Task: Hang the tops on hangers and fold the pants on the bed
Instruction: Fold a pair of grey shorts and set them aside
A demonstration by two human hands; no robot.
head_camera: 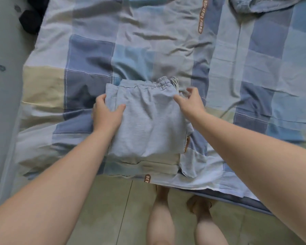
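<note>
Forearms reaching over the bed, a person is finishing folding grey pants near its edge.
Left hand is gripping the bundle's side, right hand resting spread-fingered; beyond, a crumpled blue garment is apparently waiting.

left arm: bare, reaching forward from the lower left, forearm straight.
left hand: thumb flat on top of the folded pants, fingers curled round their left edge.
right arm: bare, stretched in from the lower right.
right hand: thumb on the pants' right edge, fingers bent and spread; grip unclear.
legs: bare, standing between the arms.
</note>
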